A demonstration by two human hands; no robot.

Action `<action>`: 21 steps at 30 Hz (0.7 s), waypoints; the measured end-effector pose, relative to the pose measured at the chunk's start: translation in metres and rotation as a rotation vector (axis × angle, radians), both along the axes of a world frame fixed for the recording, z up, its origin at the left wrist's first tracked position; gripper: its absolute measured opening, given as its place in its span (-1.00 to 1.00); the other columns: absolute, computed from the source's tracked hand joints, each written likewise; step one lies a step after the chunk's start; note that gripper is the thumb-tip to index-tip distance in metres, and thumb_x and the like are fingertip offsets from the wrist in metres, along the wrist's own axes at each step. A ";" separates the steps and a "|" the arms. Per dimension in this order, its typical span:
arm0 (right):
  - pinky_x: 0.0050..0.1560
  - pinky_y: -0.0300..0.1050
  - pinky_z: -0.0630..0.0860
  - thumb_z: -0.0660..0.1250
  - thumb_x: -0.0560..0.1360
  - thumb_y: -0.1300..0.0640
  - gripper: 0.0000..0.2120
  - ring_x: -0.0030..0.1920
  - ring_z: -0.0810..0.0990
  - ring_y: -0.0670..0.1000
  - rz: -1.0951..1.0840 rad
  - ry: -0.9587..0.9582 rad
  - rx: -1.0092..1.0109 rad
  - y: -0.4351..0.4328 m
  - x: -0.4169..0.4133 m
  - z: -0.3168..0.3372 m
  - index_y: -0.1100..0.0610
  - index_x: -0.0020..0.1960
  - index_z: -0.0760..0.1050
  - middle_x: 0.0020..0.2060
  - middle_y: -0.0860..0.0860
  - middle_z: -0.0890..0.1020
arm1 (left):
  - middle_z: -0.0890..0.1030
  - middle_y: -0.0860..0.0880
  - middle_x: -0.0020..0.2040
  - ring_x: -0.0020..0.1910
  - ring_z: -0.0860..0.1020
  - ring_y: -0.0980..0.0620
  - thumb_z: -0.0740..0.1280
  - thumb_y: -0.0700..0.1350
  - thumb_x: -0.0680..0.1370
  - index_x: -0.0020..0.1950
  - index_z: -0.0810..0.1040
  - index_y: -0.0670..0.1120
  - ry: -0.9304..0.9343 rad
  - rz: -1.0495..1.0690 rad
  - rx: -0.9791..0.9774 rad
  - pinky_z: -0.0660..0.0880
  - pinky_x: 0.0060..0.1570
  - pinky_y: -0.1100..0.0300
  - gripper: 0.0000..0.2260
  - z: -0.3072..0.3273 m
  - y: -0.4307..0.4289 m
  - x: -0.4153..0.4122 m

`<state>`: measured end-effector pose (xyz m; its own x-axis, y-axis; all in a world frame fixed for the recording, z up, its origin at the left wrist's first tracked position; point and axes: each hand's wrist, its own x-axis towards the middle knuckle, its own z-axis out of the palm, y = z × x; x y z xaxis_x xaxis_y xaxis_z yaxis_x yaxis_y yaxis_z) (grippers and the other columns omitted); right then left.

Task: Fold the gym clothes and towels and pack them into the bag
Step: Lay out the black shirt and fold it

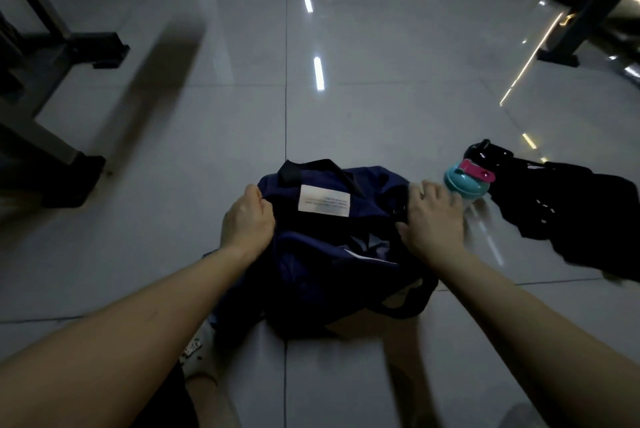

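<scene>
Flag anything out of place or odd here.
Nothing looks spilled or broken. The black clothes lie in an unfolded heap on the floor right of the navy bag, beside the teal-lidded bottle.

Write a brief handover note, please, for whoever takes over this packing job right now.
Left hand grips the left edge of the navy bag. Right hand lies on its right end by the black strap; grip unclear.
Black clothes lie unfolded on the floor right of the bag, beside a teal-lidded bottle.
Done: nothing clearly packed; the bag's inside is too dark to tell.
Left: fold the black clothes, pack them.
</scene>
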<state>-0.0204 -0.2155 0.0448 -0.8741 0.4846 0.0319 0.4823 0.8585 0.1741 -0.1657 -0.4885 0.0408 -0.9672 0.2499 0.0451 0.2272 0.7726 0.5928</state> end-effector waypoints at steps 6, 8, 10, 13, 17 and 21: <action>-0.12 -0.06 0.43 0.29 0.53 0.10 -0.86 0.01 0.63 0.21 -0.268 0.069 -0.329 0.036 0.014 -0.009 0.13 0.04 0.52 -0.02 0.15 0.66 | 0.56 -0.06 -0.01 -0.07 0.54 -0.15 0.42 0.05 0.53 0.20 0.27 -0.06 -0.300 -0.093 -0.205 0.49 -0.08 0.04 -0.58 -0.019 -0.002 0.015; -0.13 -0.06 0.46 0.27 0.53 0.10 -0.89 -0.03 0.62 0.21 -0.307 0.190 -0.422 0.044 0.013 -0.004 0.12 -0.04 0.54 -0.09 0.14 0.65 | 0.60 -0.12 0.04 -0.02 0.58 -0.20 0.40 -0.04 0.53 0.25 0.34 -0.05 -0.275 -0.077 -0.211 0.51 -0.05 0.04 -0.63 -0.016 -0.004 0.004; -0.12 -0.05 0.46 0.27 0.57 0.03 -0.82 -0.04 0.62 0.19 -0.351 0.320 -0.500 0.052 0.009 0.008 0.12 -0.06 0.57 -0.15 0.12 0.63 | 0.60 -0.12 0.04 0.02 0.58 -0.21 0.43 -0.11 0.50 0.23 0.46 -0.04 -0.228 0.011 -0.107 0.49 -0.04 0.07 -0.67 -0.001 -0.005 -0.016; -0.08 -0.04 0.45 0.21 0.62 -0.09 -0.64 -0.01 0.62 0.23 -0.402 0.518 -0.545 0.062 0.003 0.026 0.14 0.02 0.64 -0.10 0.16 0.66 | 0.66 -0.17 0.08 0.03 0.60 -0.21 0.38 -0.15 0.53 0.13 0.61 -0.07 -0.154 0.176 0.065 0.52 0.03 0.04 -0.82 0.031 0.003 -0.057; -0.11 -0.01 0.47 0.13 0.64 -0.13 -0.53 -0.09 0.62 0.25 -0.437 0.639 -0.621 0.062 0.003 0.031 0.19 -0.11 0.63 -0.15 0.21 0.66 | 0.68 -0.12 0.08 0.04 0.61 -0.18 0.36 -0.14 0.57 0.08 0.66 -0.05 -0.138 0.207 0.149 0.54 0.07 0.07 -0.87 0.067 0.022 -0.095; -0.12 0.06 0.55 0.20 0.66 0.00 -0.62 -0.18 0.64 0.20 -0.422 0.543 -0.879 0.042 0.023 0.025 0.21 -0.16 0.61 -0.17 0.24 0.67 | 0.68 -0.13 0.08 0.05 0.61 -0.18 0.29 -0.14 0.62 0.07 0.67 -0.06 -0.081 0.250 0.229 0.48 0.03 0.13 -0.84 0.077 0.036 -0.101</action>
<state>0.0026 -0.1733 0.0695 -0.6086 0.7810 -0.1404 0.5919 0.3290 -0.7358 -0.2671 -0.4521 0.1181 -1.0000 -0.0031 -0.0068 -0.0072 0.6429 0.7659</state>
